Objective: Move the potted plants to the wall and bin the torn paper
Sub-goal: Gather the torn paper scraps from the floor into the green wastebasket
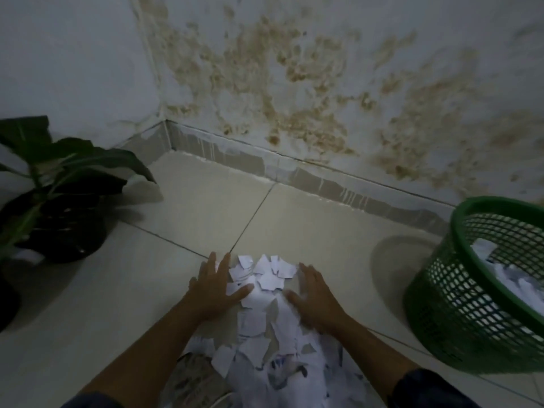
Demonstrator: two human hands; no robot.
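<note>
Pale, glossy floor tiles [294, 219] run up to a grey skirting board [294, 169] and a whitish corner wall [323, 69] blotched with brown, mould-like stains; the light is dim.

On the tiles near the bottom centre lies a heap of torn white paper scraps [266, 313], irregular pieces with ragged edges, some overlapping, spreading back toward the person. A few carry faint dark marks, but no writing on them can be read.

At the left edge, close to the left-hand wall, stands a potted plant with broad dark green leaves in a black round pot [63, 228]. A second dark rounded shape [7, 298] sits at the far left border, too cut off to identify.

At the right, a green plastic mesh basket [459, 295] stands tilted toward the camera, near the skirting and well apart from the plant. White paper scraps [512, 278] already lie inside it.

Both hands are spread flat with fingers straight, one on each side of the far end of the heap. The left hand [216, 285] rests on the left edge of the scraps, thumb pointing inward over them. The right hand [313, 293] presses against the right edge, slightly blurred. Neither grips anything.
</note>
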